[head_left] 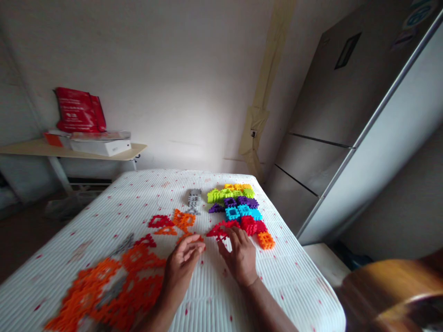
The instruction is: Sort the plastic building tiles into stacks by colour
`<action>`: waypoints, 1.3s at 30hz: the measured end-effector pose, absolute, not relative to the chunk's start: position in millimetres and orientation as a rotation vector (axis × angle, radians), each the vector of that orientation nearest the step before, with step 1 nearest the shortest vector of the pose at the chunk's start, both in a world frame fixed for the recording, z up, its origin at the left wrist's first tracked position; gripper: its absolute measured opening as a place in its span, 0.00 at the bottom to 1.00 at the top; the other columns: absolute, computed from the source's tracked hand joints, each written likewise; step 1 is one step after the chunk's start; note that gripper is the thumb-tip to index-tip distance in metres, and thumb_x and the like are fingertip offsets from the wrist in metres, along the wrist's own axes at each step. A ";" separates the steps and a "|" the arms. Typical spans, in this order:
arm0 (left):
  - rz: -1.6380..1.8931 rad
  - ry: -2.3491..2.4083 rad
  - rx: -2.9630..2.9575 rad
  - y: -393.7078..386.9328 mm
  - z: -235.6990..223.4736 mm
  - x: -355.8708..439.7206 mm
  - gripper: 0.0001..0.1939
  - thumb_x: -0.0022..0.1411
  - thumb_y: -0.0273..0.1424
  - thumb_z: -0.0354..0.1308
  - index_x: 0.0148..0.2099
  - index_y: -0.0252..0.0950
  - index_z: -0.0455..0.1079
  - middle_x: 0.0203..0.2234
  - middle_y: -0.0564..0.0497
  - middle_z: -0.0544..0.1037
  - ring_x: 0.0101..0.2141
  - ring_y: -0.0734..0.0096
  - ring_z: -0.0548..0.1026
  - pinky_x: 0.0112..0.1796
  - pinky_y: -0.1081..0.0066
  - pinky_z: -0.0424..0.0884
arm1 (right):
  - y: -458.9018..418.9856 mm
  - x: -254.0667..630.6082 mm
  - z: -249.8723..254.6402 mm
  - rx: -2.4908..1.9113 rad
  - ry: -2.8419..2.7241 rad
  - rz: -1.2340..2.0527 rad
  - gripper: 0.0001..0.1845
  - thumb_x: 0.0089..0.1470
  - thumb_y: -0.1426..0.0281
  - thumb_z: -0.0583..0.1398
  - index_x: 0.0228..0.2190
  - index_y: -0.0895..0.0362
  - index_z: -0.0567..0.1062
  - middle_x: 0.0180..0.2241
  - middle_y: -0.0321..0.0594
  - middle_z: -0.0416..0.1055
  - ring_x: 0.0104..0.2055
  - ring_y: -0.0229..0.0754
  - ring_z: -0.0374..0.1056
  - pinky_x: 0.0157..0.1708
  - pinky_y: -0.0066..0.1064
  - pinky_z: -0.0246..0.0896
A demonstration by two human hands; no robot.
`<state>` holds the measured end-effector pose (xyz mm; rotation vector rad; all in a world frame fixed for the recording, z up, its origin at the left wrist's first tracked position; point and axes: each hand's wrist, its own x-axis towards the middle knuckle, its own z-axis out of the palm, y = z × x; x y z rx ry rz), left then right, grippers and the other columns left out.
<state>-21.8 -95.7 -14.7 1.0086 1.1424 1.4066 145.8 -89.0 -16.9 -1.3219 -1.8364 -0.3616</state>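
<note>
My left hand [184,258] is over the quilted cloth, fingers curled and thumb close to the fingertips; what they hold, if anything, is hidden. An orange toothed building piece [189,236] shows just behind those fingers. To the right, my right hand [242,253] has its thumb apart from its fingers, and the fingertips reach the flat red toothed pieces [221,228]; firm contact is unclear. Beside it stands a stack of red square pieces [248,225]. Loose orange pieces [184,220] and a red one [161,221] lie beyond my left hand.
Right of centre are rows of blue [232,213], purple [230,202], green [218,195] and yellow pieces [238,186], plus an orange stack [266,240]. Grey pieces [194,197] stand mid-table. Many orange pieces [93,281] spread at left. A refrigerator [318,110] rises at right.
</note>
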 end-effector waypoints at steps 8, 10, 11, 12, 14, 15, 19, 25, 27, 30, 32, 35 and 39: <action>1.421 1.152 1.066 -94.9 -19.3 -22.9 0.22 0.44 0.41 0.62 0.40 0.34 0.69 0.28 0.47 0.78 0.34 0.63 0.78 0.41 0.65 0.73 | -79.8 161.6 -16.8 -1.612 -1.794 -0.584 0.05 0.55 0.67 0.58 0.32 0.56 0.72 0.30 0.44 0.72 0.32 0.46 0.67 0.29 0.32 0.58; 1.422 1.139 1.081 -94.5 -21.5 -23.3 0.21 0.45 0.40 0.62 0.40 0.34 0.69 0.29 0.47 0.78 0.34 0.63 0.78 0.41 0.66 0.73 | -78.1 162.1 -17.3 -1.626 -1.788 -0.601 0.05 0.55 0.67 0.58 0.31 0.55 0.72 0.30 0.43 0.71 0.32 0.46 0.67 0.28 0.32 0.57; 1.422 1.130 1.090 -94.2 -23.0 -23.4 0.21 0.45 0.40 0.62 0.40 0.34 0.69 0.29 0.47 0.78 0.35 0.63 0.78 0.41 0.66 0.73 | -77.2 162.5 -17.9 -1.635 -1.788 -0.600 0.05 0.55 0.67 0.58 0.31 0.55 0.72 0.29 0.43 0.71 0.32 0.46 0.66 0.28 0.32 0.56; 1.419 1.123 1.099 -93.7 -24.6 -23.5 0.20 0.46 0.40 0.61 0.41 0.34 0.69 0.30 0.47 0.78 0.35 0.63 0.78 0.41 0.66 0.72 | -76.2 163.0 -18.6 -1.649 -1.789 -0.596 0.04 0.54 0.67 0.58 0.31 0.55 0.71 0.29 0.43 0.71 0.32 0.46 0.66 0.27 0.32 0.56; 1.414 1.118 1.117 -93.0 -27.7 -23.4 0.20 0.47 0.40 0.61 0.41 0.34 0.69 0.30 0.47 0.78 0.35 0.63 0.77 0.42 0.65 0.72 | -74.2 164.1 -20.2 -1.689 -1.793 -0.583 0.04 0.53 0.67 0.59 0.30 0.55 0.71 0.28 0.43 0.71 0.31 0.46 0.66 0.27 0.31 0.55; 1.413 1.118 1.123 -92.8 -28.8 -23.3 0.19 0.47 0.40 0.61 0.40 0.34 0.69 0.30 0.46 0.78 0.35 0.63 0.77 0.42 0.65 0.72 | -73.4 164.6 -21.0 -1.710 -1.793 -0.578 0.04 0.53 0.68 0.59 0.29 0.55 0.71 0.28 0.43 0.71 0.31 0.46 0.66 0.26 0.31 0.54; 1.413 1.121 1.123 -93.7 -29.1 -22.7 0.19 0.47 0.40 0.61 0.40 0.34 0.69 0.30 0.47 0.78 0.35 0.62 0.77 0.41 0.65 0.72 | -72.0 165.4 -21.8 -1.751 -1.790 -0.567 0.03 0.52 0.69 0.60 0.28 0.55 0.72 0.27 0.42 0.70 0.30 0.44 0.66 0.25 0.30 0.52; 1.388 1.116 1.132 -93.8 -25.2 -23.5 0.20 0.47 0.41 0.60 0.41 0.33 0.69 0.30 0.47 0.78 0.36 0.62 0.77 0.41 0.66 0.71 | -72.7 164.0 -18.3 -1.798 -1.788 -0.558 0.03 0.51 0.69 0.60 0.29 0.56 0.72 0.28 0.40 0.71 0.29 0.41 0.67 0.23 0.27 0.50; 1.386 1.119 1.135 -92.9 -26.2 -23.8 0.20 0.48 0.41 0.60 0.41 0.33 0.69 0.30 0.47 0.78 0.36 0.63 0.77 0.41 0.66 0.72 | -72.5 163.6 -18.3 -1.811 -1.782 -0.557 0.03 0.52 0.69 0.59 0.29 0.56 0.73 0.29 0.40 0.71 0.28 0.40 0.67 0.22 0.27 0.49; 1.400 1.108 1.139 -93.3 -30.2 -22.2 0.19 0.49 0.40 0.60 0.41 0.34 0.69 0.30 0.47 0.78 0.35 0.63 0.77 0.39 0.67 0.72 | -72.0 162.9 -19.3 -1.776 -1.781 -0.563 0.04 0.53 0.69 0.59 0.31 0.56 0.73 0.31 0.41 0.72 0.26 0.39 0.66 0.20 0.26 0.47; 1.418 1.095 1.140 -95.9 -31.7 -20.4 0.18 0.49 0.39 0.60 0.41 0.34 0.69 0.30 0.48 0.78 0.34 0.63 0.77 0.38 0.67 0.72 | -72.0 162.1 -20.2 -1.709 -1.794 -0.568 0.05 0.54 0.69 0.58 0.33 0.56 0.74 0.33 0.41 0.71 0.26 0.38 0.66 0.20 0.26 0.46; 1.425 1.094 1.171 -101.5 -24.0 -21.9 0.16 0.51 0.38 0.59 0.41 0.35 0.71 0.30 0.47 0.78 0.34 0.62 0.77 0.37 0.67 0.72 | -73.1 160.1 -22.1 -1.521 -1.858 -0.570 0.08 0.58 0.70 0.54 0.35 0.57 0.73 0.35 0.43 0.71 0.27 0.37 0.66 0.21 0.25 0.49; 1.264 1.207 1.517 -97.2 8.2 -48.2 0.11 0.53 0.35 0.56 0.37 0.36 0.74 0.31 0.46 0.80 0.34 0.63 0.77 0.36 0.68 0.71 | -76.3 156.9 -24.7 -1.279 -2.004 -0.493 0.12 0.61 0.71 0.50 0.31 0.58 0.72 0.31 0.41 0.70 0.27 0.36 0.66 0.23 0.25 0.52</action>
